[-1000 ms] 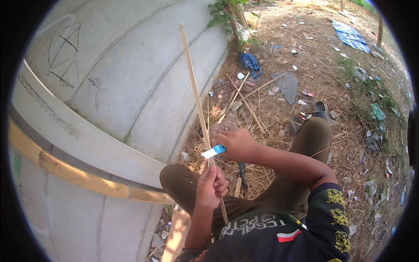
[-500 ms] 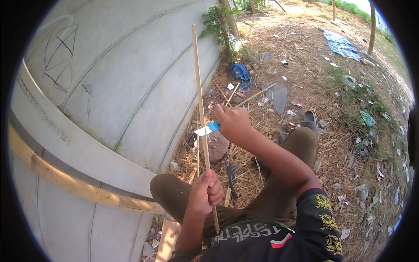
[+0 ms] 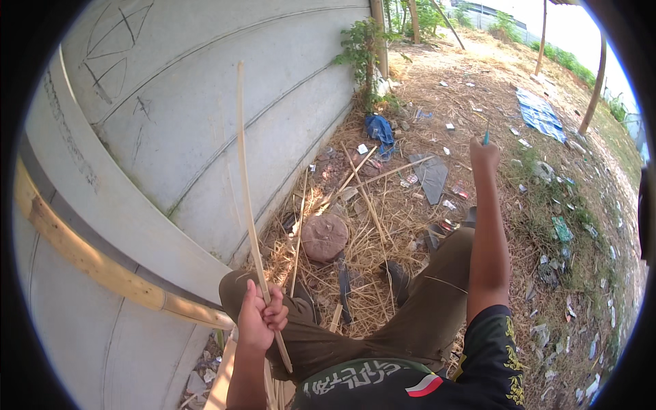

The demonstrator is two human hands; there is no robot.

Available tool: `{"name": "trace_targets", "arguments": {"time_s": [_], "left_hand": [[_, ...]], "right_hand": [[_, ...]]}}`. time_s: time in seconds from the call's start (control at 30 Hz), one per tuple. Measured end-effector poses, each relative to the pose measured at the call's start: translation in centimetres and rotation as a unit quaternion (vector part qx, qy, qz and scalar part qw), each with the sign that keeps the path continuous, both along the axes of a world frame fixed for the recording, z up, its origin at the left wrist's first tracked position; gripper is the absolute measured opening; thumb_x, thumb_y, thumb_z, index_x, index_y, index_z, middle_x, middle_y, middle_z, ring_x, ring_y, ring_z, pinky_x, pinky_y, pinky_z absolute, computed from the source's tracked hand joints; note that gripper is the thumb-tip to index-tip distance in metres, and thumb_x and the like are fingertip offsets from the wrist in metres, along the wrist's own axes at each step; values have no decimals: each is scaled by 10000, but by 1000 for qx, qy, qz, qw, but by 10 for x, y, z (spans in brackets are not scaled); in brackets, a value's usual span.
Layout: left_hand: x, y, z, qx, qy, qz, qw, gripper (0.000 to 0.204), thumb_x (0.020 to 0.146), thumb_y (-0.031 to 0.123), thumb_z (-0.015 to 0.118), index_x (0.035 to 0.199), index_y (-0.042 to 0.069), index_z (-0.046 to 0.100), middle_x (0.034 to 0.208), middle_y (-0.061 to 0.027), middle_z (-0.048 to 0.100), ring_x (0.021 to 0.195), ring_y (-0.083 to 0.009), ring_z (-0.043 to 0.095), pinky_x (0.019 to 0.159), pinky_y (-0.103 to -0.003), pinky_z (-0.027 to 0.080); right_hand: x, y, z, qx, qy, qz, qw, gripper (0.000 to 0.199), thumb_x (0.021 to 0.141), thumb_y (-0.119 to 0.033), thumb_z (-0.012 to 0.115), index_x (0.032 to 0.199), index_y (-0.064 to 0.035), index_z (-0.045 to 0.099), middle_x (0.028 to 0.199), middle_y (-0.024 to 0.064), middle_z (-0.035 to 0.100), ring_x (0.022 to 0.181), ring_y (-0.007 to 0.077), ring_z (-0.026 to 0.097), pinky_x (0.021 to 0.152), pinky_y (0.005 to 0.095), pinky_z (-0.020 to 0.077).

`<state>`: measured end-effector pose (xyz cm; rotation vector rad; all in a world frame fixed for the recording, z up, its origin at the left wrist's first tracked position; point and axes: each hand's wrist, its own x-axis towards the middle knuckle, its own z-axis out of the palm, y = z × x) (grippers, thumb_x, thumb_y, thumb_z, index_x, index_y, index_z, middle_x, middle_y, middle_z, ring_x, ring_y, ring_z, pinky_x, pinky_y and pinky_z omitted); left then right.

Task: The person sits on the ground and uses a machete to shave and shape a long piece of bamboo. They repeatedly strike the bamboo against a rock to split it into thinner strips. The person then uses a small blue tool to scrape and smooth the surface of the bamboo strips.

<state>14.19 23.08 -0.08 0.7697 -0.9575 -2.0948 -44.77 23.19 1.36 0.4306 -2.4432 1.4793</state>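
Observation:
My left hand [image 3: 260,318] is closed around a long thin bamboo strip [image 3: 247,191], which stands nearly upright in front of the grey concrete wall [image 3: 205,116]. Far out to the right, with the arm stretched straight, my right hand [image 3: 484,156] grips a small blue-handled knife [image 3: 486,139]; only the handle tip shows above the fist. The knife is well clear of the strip. I sit on the ground with my knees bent, in olive trousers [image 3: 417,307].
A round flat stone [image 3: 324,236] lies in dry straw ahead of my knees, with several loose bamboo sticks [image 3: 362,188] around it. A dark blade [image 3: 344,287] lies on the straw. A yellowish wooden beam [image 3: 89,263] runs along the wall. Litter and a blue tarp [image 3: 540,113] lie further off.
My right hand slid the knife up along the strip, then swung away to the far right with the arm extended. My left hand kept hold of the strip's lower part.

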Motion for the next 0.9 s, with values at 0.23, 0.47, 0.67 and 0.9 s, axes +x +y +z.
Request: {"name": "trace_targets", "arguments": {"time_s": [0.23, 0.47, 0.67, 0.9], "left_hand": [[-72, -25, -9, -99, -87, -61, 989, 272, 1114, 343, 408, 981, 120, 489, 735, 44, 407, 542, -30, 318, 453, -194, 256], [-100, 7, -22, -20, -58, -76, 995, 227, 1113, 333, 416, 1005, 136, 450, 745, 34, 406, 539, -40, 296, 450, -207, 213], [-106, 26, -19, 22, 11, -47, 999, 261, 1107, 362, 432, 998, 126, 454, 729, 34, 365, 530, -50, 275, 443, -216, 191], [-101, 34, -15, 44, 42, -45, 997, 300, 1101, 410, 427, 998, 129, 455, 718, 34, 354, 523, -54, 265, 436, -224, 186]], "right_hand": [[251, 12, -27, 129, 265, 404, 866, 130, 848, -235, 704, 838, -116, 654, 660, 111, 651, 592, 330, 662, 550, 454, 509], [293, 31, -52, 129, 295, 467, 823, 130, 752, -175, 742, 803, -145, 625, 685, 47, 647, 569, 267, 652, 504, 401, 495], [302, 28, -54, 64, 301, 471, 827, 153, 716, -165, 757, 785, -130, 624, 655, 62, 632, 554, 286, 645, 477, 408, 482], [306, 35, -56, 63, 293, 471, 830, 126, 727, -160, 740, 777, -131, 627, 634, 74, 628, 550, 292, 645, 485, 412, 487]]}}
